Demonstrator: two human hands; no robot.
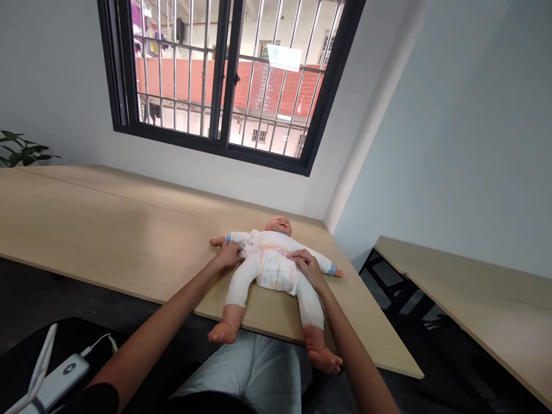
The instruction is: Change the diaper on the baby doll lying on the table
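A baby doll (271, 270) in a white romper and nappy lies on its back on the wooden table (107, 224), head toward the window, feet hanging over the near edge. My left hand (229, 255) rests at the doll's side by its arm, fingers curled onto the white cloth. My right hand (305, 264) lies on the doll's other side at the waist, fingers bent and pinching the fabric.
A barred window (224, 75) is in the wall behind the table. A second wooden table (474, 299) stands to the right across a gap. A white device with a cable (60, 376) lies at the lower left. Plant leaves (19, 149) show at far left.
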